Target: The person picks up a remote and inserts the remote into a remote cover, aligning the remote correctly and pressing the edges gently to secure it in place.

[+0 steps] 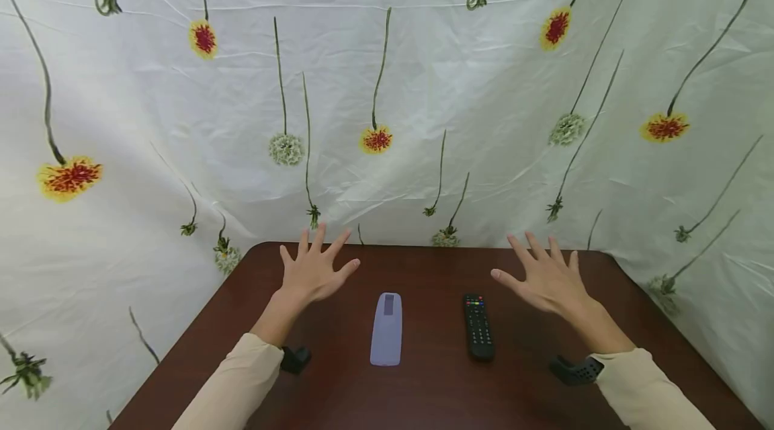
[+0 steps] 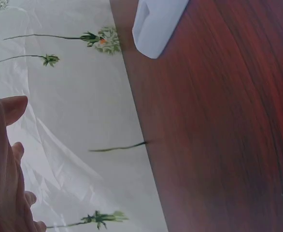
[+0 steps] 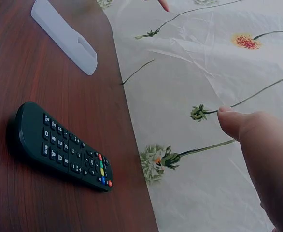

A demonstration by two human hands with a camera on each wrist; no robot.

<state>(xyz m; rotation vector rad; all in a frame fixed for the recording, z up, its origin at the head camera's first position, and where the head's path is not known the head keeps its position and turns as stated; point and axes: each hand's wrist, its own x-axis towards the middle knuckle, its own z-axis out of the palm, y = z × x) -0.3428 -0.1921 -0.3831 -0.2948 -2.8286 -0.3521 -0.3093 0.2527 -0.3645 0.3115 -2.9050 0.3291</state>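
Observation:
My left hand (image 1: 310, 273) hovers over the left part of the table with fingers spread, holding nothing. Over the right part, my right hand (image 1: 549, 280) is likewise spread and holds nothing. Between them lies a pale lavender, long flat object (image 1: 386, 332) with a darker recess at its far end; it is nearest the left hand. To its right is a black remote control (image 1: 479, 328), buttons up, with a coloured row near its far end. In the right wrist view the remote control (image 3: 62, 147) lies flat, apart from the right hand's extended finger (image 3: 257, 133).
The dark reddish-brown table (image 1: 429, 396) ends at a straight back edge. Behind it and at the sides hangs a white cloth (image 1: 338, 47) printed with flowers. Each wrist wears a black strapped device, such as the one at the right wrist (image 1: 577, 371).

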